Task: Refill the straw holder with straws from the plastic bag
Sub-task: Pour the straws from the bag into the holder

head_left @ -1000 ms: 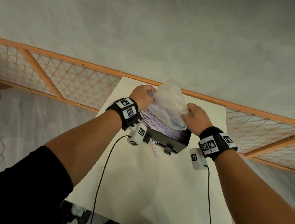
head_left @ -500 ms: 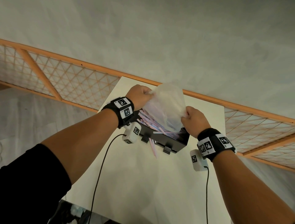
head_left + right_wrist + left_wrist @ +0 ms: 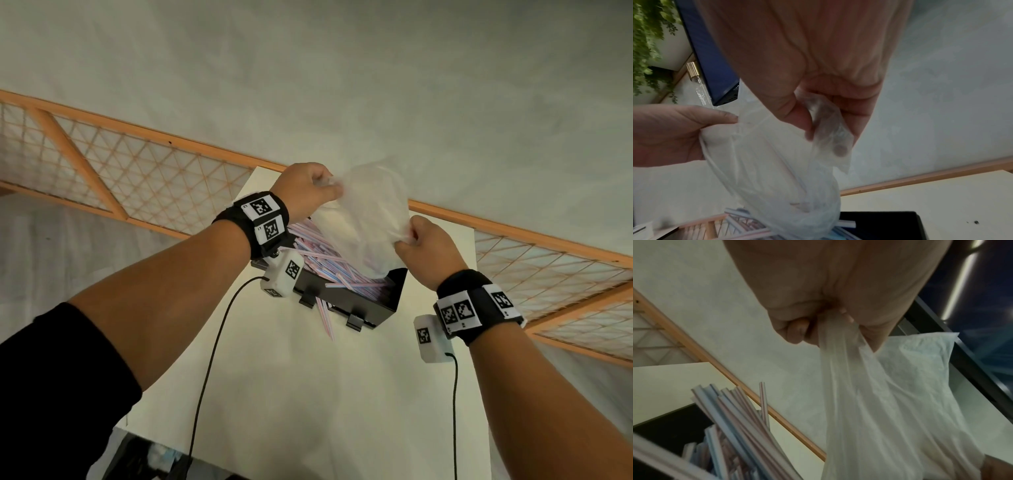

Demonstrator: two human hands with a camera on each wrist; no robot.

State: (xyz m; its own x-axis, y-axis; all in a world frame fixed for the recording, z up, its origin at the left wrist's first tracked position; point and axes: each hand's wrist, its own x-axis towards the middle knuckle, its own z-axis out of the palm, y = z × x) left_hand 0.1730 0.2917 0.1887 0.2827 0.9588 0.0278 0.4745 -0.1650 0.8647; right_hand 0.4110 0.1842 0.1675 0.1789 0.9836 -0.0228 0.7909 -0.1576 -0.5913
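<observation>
The head camera looks forward and down from above both forearms, taking in the whole worktop (image 3: 342,394), the black straw holder (image 3: 363,305) and the wall behind, at arm's length from the plastic bag (image 3: 371,219). The left wrist camera sits close under the left hand (image 3: 838,288) and looks along it past the bag (image 3: 890,410) to the straws (image 3: 740,418) below, while the right wrist camera looks along the right hand (image 3: 807,65) from just as close, facing the opposite way across the bag (image 3: 777,170). All three views share the bag and the holder's straws, and the right wrist view also catches the left hand (image 3: 674,133).
</observation>
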